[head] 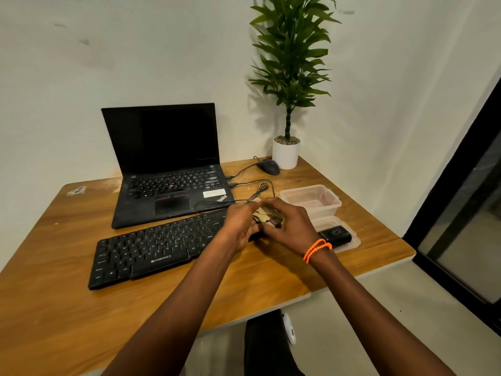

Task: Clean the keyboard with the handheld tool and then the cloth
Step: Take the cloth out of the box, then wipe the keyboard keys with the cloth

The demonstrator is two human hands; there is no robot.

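A black keyboard (151,246) lies at a slant on the wooden table (67,308), in front of an open laptop. Above its right end both hands hold a small crumpled beige cloth (267,214). My left hand (240,226) grips the cloth's left side, and my right hand (290,226), with orange bead bracelets at the wrist, curls round its right side. A black handheld tool (336,236) lies on a clear lid (353,241) just right of my right hand. The keyboard's right end is hidden behind the hands.
A black laptop (168,169) stands open at the back. A clear plastic box (311,200) sits behind the lid. A wired mouse (268,166) and a potted plant (286,153) stand at the back right. Cables (252,185) loop beside the laptop. The table's right edge is close.
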